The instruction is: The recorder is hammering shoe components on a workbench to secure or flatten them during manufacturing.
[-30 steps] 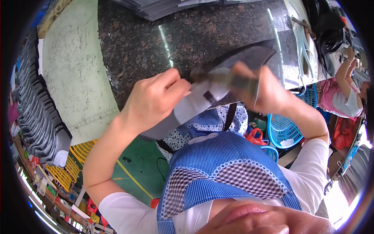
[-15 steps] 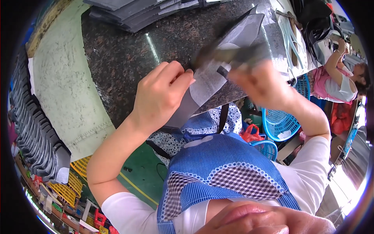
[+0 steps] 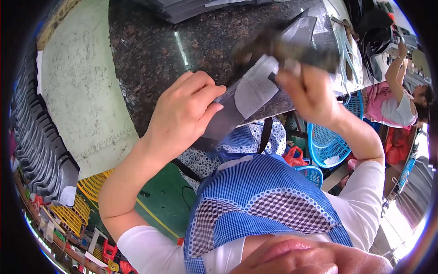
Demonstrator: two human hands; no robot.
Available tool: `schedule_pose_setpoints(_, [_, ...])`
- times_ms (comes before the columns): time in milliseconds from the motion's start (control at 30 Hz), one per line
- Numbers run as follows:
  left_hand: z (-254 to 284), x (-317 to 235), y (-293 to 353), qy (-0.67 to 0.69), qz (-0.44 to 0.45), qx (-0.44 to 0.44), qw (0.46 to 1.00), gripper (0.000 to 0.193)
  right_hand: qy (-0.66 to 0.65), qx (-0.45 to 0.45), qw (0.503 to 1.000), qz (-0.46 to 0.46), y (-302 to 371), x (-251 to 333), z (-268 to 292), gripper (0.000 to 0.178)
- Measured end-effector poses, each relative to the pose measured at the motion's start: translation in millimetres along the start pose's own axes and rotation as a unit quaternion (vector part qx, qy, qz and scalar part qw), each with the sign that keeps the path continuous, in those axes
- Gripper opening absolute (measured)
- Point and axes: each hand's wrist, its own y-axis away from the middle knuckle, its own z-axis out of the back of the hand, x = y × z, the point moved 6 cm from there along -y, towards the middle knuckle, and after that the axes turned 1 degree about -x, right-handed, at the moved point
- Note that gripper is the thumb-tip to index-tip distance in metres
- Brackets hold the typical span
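A dark grey flat sheet piece with a paler rounded patch lies at a slant over the near edge of the speckled dark stone slab. My left hand pinches the piece's left edge between thumb and fingers. My right hand is closed round a hammer-like tool, brown and black, smeared by motion above the piece. A short black end sticks out of that hand towards the pale patch. The tool's exact shape is blurred, and I cannot tell whether it touches the piece.
Stacked grey sheets lie at the slab's far edge. A long row of dark pieces stands on the left beyond a pale board. Blue baskets are below right; another person works at far right.
The slab and sheet piece have shifted slightly right in view. My left hand's fingers have slid slightly along the piece's edge. My right hand and the blurred tool have moved a little right.
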Motion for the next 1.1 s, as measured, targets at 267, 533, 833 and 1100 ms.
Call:
schedule_pose_setpoints(267, [8,1,15,-0.070,-0.020,-0.040,0.997,0.023,-0.007,0.066,0.998,0.004,-1,25,-21,0.015])
schedule_pose_setpoints(533, [13,8,35,0.001,0.045,-0.029,0.999,0.024,-0.024,0.081,0.996,0.038,7,35,-34,0.016])
schedule_pose_setpoints(833, [10,7,56,-0.034,0.064,-0.119,0.990,0.023,-0.076,0.122,0.989,0.029,11,36,-59,0.023])
schedule_pose_setpoints(1100, [9,-12,57,-0.133,-0.003,-0.134,0.982,0.019,-0.015,0.084,0.996,0.035,4,30,-63,0.021])
